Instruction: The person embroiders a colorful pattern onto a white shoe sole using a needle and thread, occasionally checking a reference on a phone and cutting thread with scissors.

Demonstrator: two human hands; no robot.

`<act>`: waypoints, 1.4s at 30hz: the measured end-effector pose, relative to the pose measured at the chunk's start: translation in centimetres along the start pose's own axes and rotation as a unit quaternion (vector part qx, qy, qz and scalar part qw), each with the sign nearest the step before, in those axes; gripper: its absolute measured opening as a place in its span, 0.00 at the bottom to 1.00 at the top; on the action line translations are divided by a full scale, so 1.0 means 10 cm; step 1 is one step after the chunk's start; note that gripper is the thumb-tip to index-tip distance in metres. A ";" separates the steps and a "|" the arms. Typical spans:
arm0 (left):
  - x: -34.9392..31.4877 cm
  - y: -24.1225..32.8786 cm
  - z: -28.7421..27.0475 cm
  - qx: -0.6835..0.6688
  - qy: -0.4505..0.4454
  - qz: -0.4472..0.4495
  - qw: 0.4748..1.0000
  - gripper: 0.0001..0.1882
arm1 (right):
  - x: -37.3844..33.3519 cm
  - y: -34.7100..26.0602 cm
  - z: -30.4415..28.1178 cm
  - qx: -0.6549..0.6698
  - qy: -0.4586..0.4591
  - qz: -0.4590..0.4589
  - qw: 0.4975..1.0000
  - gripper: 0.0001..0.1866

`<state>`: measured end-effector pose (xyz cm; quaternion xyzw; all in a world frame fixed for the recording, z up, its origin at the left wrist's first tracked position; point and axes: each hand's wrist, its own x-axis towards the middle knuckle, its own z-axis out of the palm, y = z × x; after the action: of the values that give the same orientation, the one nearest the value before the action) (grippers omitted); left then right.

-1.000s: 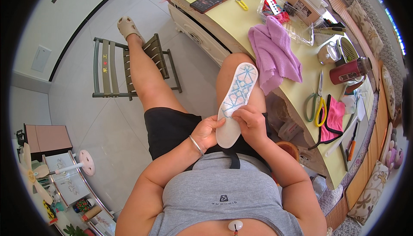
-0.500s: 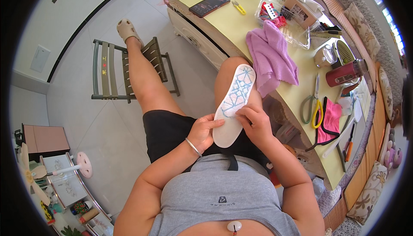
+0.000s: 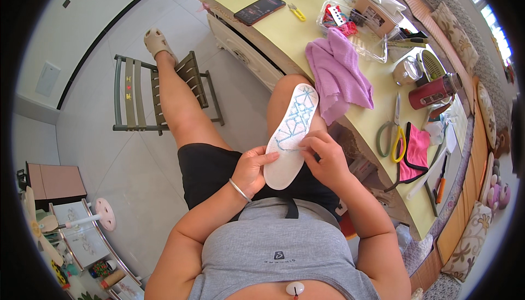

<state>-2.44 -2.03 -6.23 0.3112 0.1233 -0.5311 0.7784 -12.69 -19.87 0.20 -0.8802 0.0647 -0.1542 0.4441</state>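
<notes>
My left hand (image 3: 252,168) grips a white insole (image 3: 283,170) by its left edge, thumb on top. The insole lies slanted above my bent thigh, and its upper part carries a blue cross-stitched pattern (image 3: 298,117). My right hand (image 3: 326,157) is at the insole's right edge, thumb and forefinger pinched together. A thin blue line, apparently thread, runs across the white surface toward these fingertips. Whatever sits between them is too small to make out. A purple towel (image 3: 340,76) hangs over the table edge just beyond the insole.
On the yellow table (image 3: 350,130) at the right lie scissors (image 3: 398,133), a pink cloth (image 3: 415,150), a dark red flask (image 3: 435,91), a phone (image 3: 260,10), yellow snips (image 3: 297,12) and a plastic box of threads (image 3: 342,21). My left leg rests across a folding chair (image 3: 139,95).
My right fingertips have shifted slightly off the insole's surface to its right edge. The whole view has slid a little to the left. My left hand keeps its hold.
</notes>
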 end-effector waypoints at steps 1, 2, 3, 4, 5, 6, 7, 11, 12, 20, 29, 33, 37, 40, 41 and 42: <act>-0.01 0.00 0.01 0.001 0.001 0.001 1.000 0.13 | 0.00 0.00 0.01 -0.024 0.004 -0.021 0.999 0.08; -0.02 0.00 0.02 0.002 0.001 0.002 1.000 0.13 | 0.00 0.01 0.03 -0.048 0.009 -0.042 0.998 0.08; -0.02 0.00 0.02 0.003 -0.001 0.003 1.000 0.13 | 0.00 0.02 0.04 -0.072 0.013 -0.062 0.995 0.07; -0.02 0.00 0.03 0.005 -0.003 0.005 1.000 0.13 | 0.00 0.04 0.06 -0.081 0.015 -0.063 0.995 0.07; -0.02 0.00 0.04 0.006 -0.005 0.007 1.000 0.12 | -0.01 0.06 0.08 -0.089 0.017 -0.064 0.994 0.07; -0.02 0.00 0.04 0.008 -0.006 0.007 1.000 0.12 | -0.01 0.07 0.10 -0.098 0.020 -0.064 0.993 0.07; -0.03 0.00 0.05 0.009 -0.007 0.007 1.000 0.12 | -0.02 0.08 0.12 -0.086 0.026 -0.058 0.994 0.06; -0.04 0.02 0.06 0.010 -0.006 0.007 1.000 0.12 | -0.02 0.07 0.14 -0.064 0.040 -0.050 0.996 0.05; -0.04 0.02 0.06 0.008 -0.005 0.006 1.000 0.13 | -0.02 0.06 0.13 -0.066 0.041 -0.052 0.996 0.05; -0.03 0.03 0.02 -0.006 -0.014 0.003 1.000 0.15 | -0.05 0.06 0.19 -0.262 -0.025 -0.070 0.962 0.04; 0.00 -0.01 -0.05 -0.041 -0.055 -0.031 0.997 0.15 | -0.06 0.13 0.24 -0.254 -0.038 -0.089 0.962 0.07; 0.03 -0.09 -0.11 -0.051 -0.050 -0.049 0.996 0.14 | -0.06 0.07 0.33 -0.239 -0.030 -0.099 0.966 0.08; 0.01 -0.06 -0.05 -0.041 -0.058 -0.025 0.997 0.14 | -0.01 0.01 0.33 -0.274 -0.039 -0.080 0.957 0.08; -0.02 -0.02 0.01 -0.028 -0.061 -0.006 0.998 0.13 | 0.00 0.01 0.31 -0.268 -0.002 -0.116 0.956 0.09; -0.04 -0.01 0.03 -0.023 -0.058 -0.001 0.998 0.13 | 0.01 0.00 0.30 -0.260 0.024 -0.141 0.955 0.09; -0.06 0.01 0.06 -0.009 -0.050 0.007 0.999 0.13 | 0.02 -0.02 0.29 -0.251 0.050 -0.166 0.952 0.10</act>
<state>-2.70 -1.93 -5.36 0.2781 0.0868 -0.5390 0.7903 -11.58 -17.54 -1.21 -0.9527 -0.0233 -0.2486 0.1734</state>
